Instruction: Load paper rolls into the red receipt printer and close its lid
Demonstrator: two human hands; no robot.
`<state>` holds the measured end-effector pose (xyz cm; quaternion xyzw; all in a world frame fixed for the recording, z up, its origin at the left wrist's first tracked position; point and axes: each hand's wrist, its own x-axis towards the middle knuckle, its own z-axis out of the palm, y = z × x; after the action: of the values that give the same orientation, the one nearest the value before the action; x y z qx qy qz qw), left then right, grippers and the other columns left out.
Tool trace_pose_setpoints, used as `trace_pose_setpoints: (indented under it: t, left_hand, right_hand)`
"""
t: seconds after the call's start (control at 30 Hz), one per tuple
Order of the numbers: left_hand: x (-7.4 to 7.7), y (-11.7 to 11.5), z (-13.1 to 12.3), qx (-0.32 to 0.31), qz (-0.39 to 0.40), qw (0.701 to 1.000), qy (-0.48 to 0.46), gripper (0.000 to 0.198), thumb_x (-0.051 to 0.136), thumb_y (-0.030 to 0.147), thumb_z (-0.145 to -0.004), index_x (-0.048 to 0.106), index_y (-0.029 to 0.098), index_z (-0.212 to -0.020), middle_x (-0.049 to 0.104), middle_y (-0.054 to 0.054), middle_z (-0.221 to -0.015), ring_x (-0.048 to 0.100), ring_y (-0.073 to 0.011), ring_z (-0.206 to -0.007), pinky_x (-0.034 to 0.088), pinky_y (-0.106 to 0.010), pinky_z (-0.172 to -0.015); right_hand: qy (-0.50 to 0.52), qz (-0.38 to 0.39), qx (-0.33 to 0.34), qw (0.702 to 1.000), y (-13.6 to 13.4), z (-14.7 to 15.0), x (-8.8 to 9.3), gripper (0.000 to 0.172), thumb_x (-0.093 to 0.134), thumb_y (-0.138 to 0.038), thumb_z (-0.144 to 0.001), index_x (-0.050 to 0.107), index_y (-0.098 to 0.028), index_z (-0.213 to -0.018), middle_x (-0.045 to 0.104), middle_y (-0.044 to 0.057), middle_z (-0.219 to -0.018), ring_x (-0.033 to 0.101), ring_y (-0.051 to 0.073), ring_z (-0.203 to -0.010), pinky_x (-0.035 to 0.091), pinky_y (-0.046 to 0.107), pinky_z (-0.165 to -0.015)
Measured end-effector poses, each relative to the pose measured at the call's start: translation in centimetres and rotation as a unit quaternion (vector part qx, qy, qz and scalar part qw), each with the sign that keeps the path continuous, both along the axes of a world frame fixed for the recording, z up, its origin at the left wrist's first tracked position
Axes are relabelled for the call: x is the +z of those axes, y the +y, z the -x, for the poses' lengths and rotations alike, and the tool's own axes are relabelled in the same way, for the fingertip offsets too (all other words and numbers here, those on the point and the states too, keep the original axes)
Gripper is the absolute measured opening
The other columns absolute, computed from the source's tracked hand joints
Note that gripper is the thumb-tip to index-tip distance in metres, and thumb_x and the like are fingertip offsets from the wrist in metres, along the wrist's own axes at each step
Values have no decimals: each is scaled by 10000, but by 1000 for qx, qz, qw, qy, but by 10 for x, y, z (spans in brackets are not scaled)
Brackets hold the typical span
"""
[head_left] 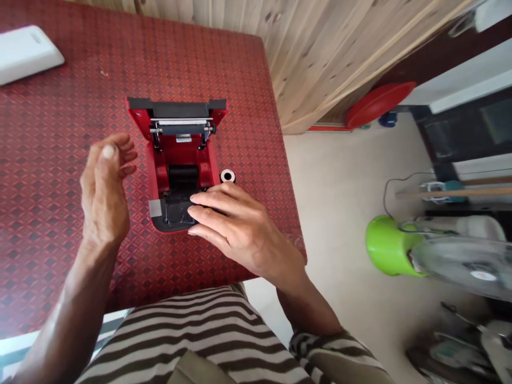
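Observation:
A red and black label printer stands on the table with its lid raised, showing a roller and metal bars. Inside lies a dark roll, with glossy black film running over the front part. My right hand rests its outstretched fingertips on the front right of that black film; its thumb is hidden. Left of the printer, my left hand hovers apart from it, fingers loosely bent and holding nothing. A small roll with a white end sits against the printer's right side.
The table has a red patterned cover, and its right edge drops to a pale floor. A white box-like object lies at the far left. Wooden panelling borders the back. A green container stands on the floor at right.

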<state>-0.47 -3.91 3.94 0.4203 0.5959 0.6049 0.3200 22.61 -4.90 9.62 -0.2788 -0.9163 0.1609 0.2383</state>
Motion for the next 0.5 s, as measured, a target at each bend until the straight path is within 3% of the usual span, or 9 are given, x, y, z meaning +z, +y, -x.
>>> trace_pose_setpoints:
  t: [0.07,0.2,0.37,0.5]
  left_hand:
    - [18,19,-3,22,-28,999,-36,674,611,755,-807,723,166,-1115,724,-99,-1076,658,-227,-1006,499,-360,-840]
    - [45,55,-8,14,-17,997,-69,453,585,605,-910,735,189,-1004,707,-89,-1042,629,-203,-913,445,-359,-767]
    - [43,73,-11,-28,-14,994,-103,169,700,312,-827,731,161,-897,658,-50,-893,515,-133,-718,354,-292,-629]
    - [41,59,-20,-27,-17,993,-115,142,603,215,-802,699,147,-882,667,-52,-989,569,-142,-844,452,-285,-717]
  right_hand:
    - [17,-6,-9,1000,0,0,-4,154,624,-216,-994,688,-102,-1076,735,127,-1120,636,212,-1033,577,403,-984]
    - [4,-23,-17,1000,-1,0,-8,123,574,-154,-1009,682,-124,-1061,734,109,-1093,617,202,-1014,577,392,-948]
    - [-21,-71,-40,996,-2,4,-11,180,512,-92,-1020,689,-125,-1038,734,94,-1037,602,188,-970,568,358,-882]
    - [-32,-122,-36,991,-3,5,-10,178,530,-85,-1010,698,-129,-971,730,87,-1006,606,190,-956,563,340,-860]
